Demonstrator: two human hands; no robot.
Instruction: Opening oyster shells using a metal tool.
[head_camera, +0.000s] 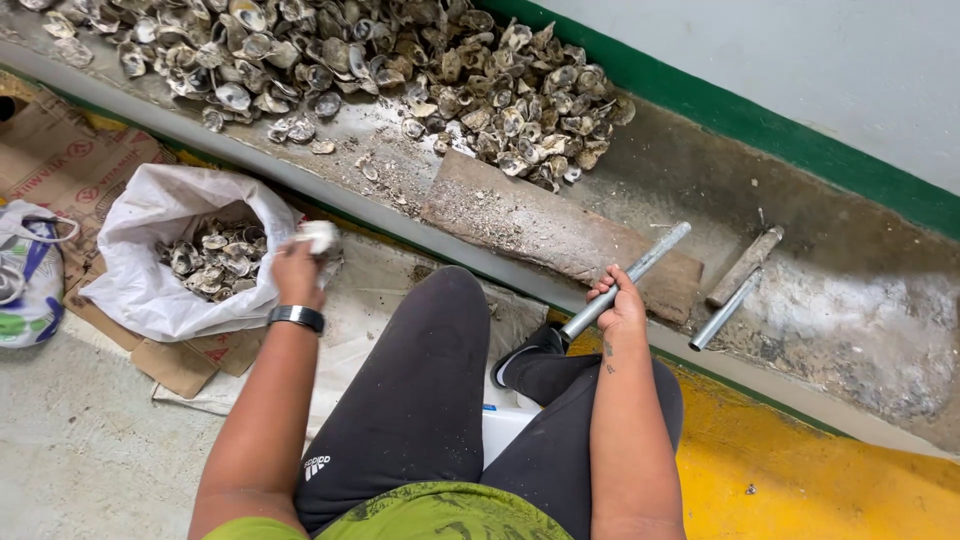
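Note:
My left hand (297, 272) grips a pale oyster shell (320, 237) at the rim of a white plastic bag (150, 285) that holds several shells. My right hand (620, 303) is closed around the lower end of a grey metal pipe (645, 262). The pipe slants up over a worn wooden board (520, 215) on the concrete ledge. A large heap of oyster shells (400, 65) covers the ledge beyond the board. My legs in dark trousers stretch toward the ledge between both hands.
Two more metal rods (735, 285) lie on the ledge to the right. Flattened cardboard (60, 165) and a printed bag (30, 275) sit at the left on the floor. A green-striped wall (780, 130) backs the ledge; the floor at right is yellow (800, 480).

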